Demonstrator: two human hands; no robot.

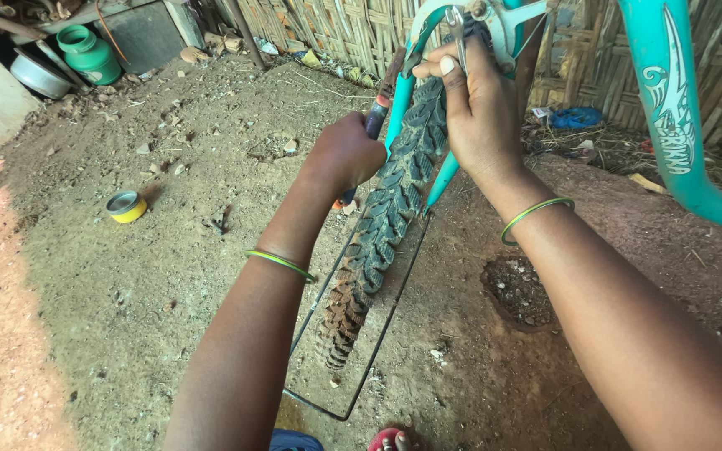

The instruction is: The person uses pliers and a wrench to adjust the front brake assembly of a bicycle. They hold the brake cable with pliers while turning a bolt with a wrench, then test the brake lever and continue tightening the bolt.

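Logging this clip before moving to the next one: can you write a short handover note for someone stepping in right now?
Left hand: closed around a red-and-black tool handle, held against the teal bicycle frame stay.
Right hand: gripping a grey metal wrench at the teal frame's axle end, fingers over the knobbly black tyre.
The wheel sits in the frame, its muddy lower part over the dirt ground. A small yellow tin lies to the left.
Done: both tools are placed at the wheel mount.
Left: whether the fastener is loose or tight cannot be told.
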